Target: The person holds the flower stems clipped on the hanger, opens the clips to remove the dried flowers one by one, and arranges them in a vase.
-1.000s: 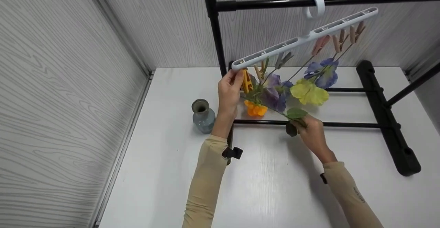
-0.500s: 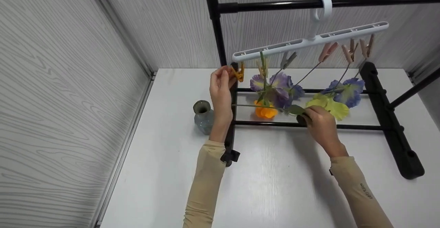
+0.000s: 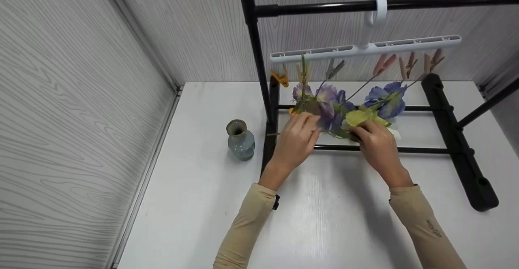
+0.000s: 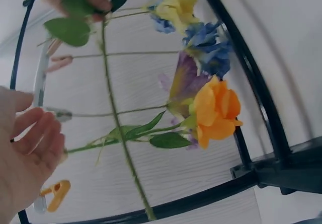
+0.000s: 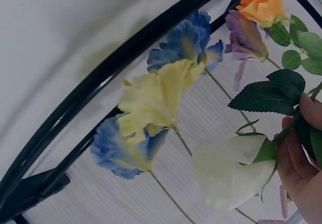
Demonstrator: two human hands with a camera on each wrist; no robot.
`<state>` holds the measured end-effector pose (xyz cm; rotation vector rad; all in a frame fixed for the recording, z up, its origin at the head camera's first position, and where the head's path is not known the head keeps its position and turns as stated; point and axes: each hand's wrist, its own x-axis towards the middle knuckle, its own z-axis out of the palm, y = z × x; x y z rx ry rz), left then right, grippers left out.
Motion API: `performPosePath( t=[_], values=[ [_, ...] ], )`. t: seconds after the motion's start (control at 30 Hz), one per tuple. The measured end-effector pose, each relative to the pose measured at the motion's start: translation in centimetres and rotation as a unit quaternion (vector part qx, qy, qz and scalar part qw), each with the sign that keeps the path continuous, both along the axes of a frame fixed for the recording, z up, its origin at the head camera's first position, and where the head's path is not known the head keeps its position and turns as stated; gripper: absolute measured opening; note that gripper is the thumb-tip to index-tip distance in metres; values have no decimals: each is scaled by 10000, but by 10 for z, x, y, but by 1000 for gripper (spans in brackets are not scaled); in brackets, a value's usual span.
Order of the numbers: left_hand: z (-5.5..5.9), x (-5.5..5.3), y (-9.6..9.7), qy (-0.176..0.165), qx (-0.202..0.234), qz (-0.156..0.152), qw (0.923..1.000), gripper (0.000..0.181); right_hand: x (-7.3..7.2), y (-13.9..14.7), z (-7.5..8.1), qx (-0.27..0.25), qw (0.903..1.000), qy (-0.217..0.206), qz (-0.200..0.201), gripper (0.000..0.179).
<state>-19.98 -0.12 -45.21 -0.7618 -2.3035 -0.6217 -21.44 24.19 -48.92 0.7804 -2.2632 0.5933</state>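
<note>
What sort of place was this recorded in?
Probably a small staged booth rather than a lived-in room: wood-grain panels rise behind and to the left of a white table, where a black rack carries a white clip hanger with flowers.

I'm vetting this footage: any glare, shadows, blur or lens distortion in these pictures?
Head: a sheen on the white table, a soft shadow below the right hand; left wrist: muted colours, the lower black bar curving, probably lens distortion; right wrist: the long black rail bows likewise, and the white rose looks slightly soft.
</note>
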Motion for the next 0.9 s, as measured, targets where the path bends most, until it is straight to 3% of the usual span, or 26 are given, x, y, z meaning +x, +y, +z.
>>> performPosePath(
  t=[0.1, 0.2, 0.37, 0.53, 0.73, 0.9],
  values=[
    [-7, 3, 4, -266, -840, 139, 9960, 22, 3, -4, 2, 114, 9999, 64, 81, 23],
    [-13, 3, 7, -221, -1268, 307, 9912, 20, 6, -8, 3, 213, 9996, 129, 117, 20],
    [-16, 3, 12, -60, -1372, 404, 9897, 24, 12, -16, 3, 301, 9991, 237, 197, 22],
    [-18, 4, 13, -442, -1237, 226, 9911, 27, 15, -22, 1, 209, 9989, 300, 277, 21],
    [-18, 4, 13, -748, -1455, 244, 9862, 32, 16, -24, 0, 5, 9989, 420, 189, 23],
    [-19, 6, 12, -856, -1667, 115, 9822, 24, 16, -24, 1, -84, 9990, 437, 87, 20]
  ],
)
